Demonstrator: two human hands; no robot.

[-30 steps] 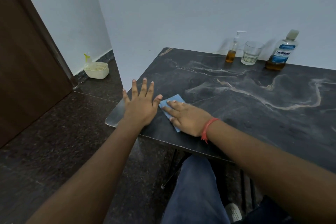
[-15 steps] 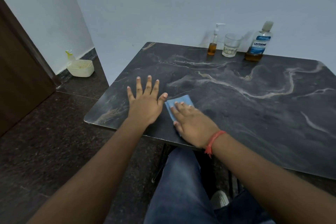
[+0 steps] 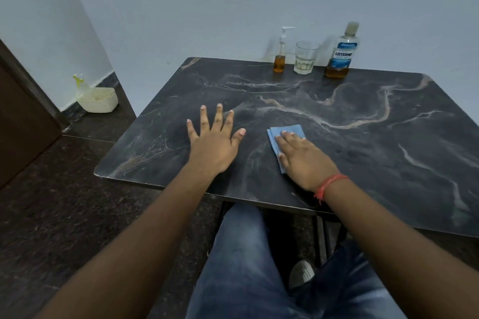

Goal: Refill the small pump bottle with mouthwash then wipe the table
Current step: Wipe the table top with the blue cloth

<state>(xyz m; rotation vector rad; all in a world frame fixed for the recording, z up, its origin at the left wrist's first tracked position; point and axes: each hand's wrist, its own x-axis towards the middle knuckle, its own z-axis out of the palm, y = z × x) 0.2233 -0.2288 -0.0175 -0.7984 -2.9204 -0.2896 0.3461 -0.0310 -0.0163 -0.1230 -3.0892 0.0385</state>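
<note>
right hand (image 3: pixel 304 156) flat, fingers straight, pressing blue cloth (image 3: pixel 286 137) onto marble table (image 3: pixel 363 137). left hand (image 3: pixel 215 144) splayed flat at cloth's 9 o'clock. pump bottle (image 3: pixel 280 57), listerine bottle (image 3: pixel 341 55) at table's 12 o'clock.

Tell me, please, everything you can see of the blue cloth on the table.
The blue cloth is a small folded rectangle with a fine ribbed texture, its layered edges showing at the left. It lies flat on the dark marble-patterned table, near the front edge. The right hand presses it down with straight fingers, covering its near right part. The left hand rests apart from it.
</note>
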